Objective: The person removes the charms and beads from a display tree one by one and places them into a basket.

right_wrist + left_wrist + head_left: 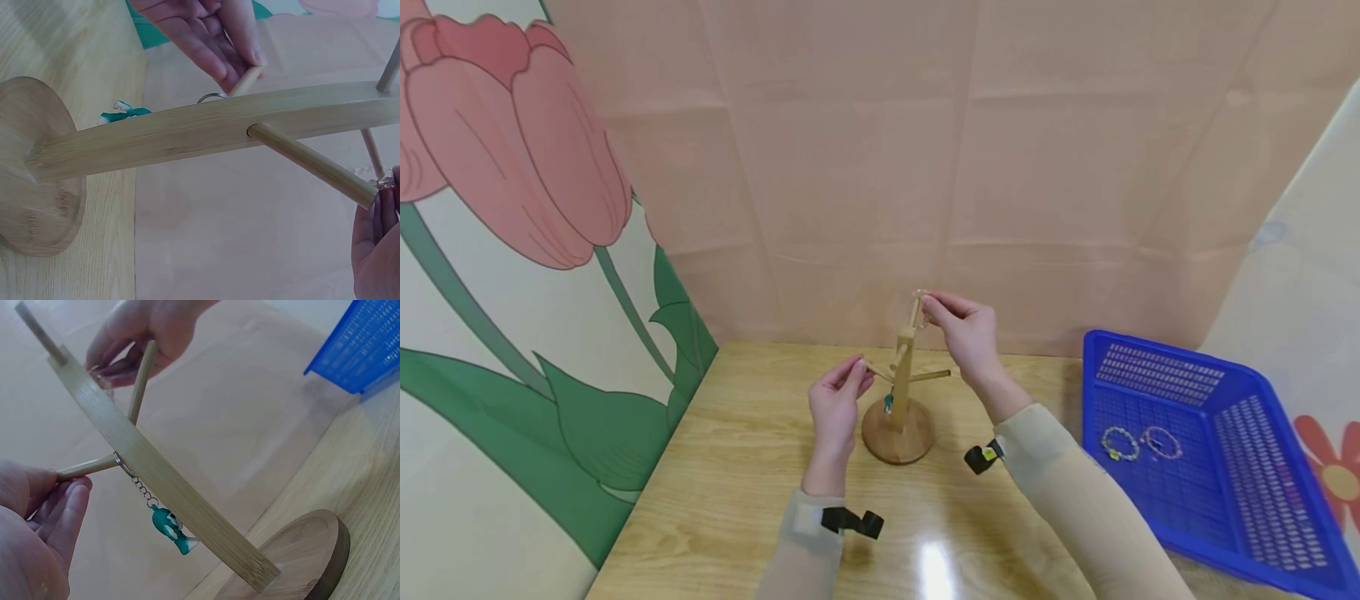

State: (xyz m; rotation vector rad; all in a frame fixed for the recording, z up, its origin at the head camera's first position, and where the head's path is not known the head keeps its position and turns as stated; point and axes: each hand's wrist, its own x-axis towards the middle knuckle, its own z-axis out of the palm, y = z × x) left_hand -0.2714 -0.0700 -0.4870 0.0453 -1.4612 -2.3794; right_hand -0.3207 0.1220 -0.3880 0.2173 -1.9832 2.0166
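A wooden stand (902, 379) with a round base (897, 450) and several pegs stands upright on the table. My left hand (835, 404) pinches the end of one peg (90, 467) between thumb and fingers. From that peg, close to the post, hangs a keychain with a green-and-white figure (165, 524) on a short metal chain. Thumb and fingertips of my right hand (972, 335) pinch a clear beaded bracelet (384, 182) up by the top of the stand. In the head view the bracelet overlaps an upper peg (914, 312); my fingers hide part of it.
To the right, a blue plastic basket (1157, 348) contains a yellow-green bracelet (1120, 444) and a pinkish bracelet (1162, 442). A pink cloth (850, 183) hangs behind the wooden table (737, 467), and a tulip-patterned panel (497, 133) borders the left side.
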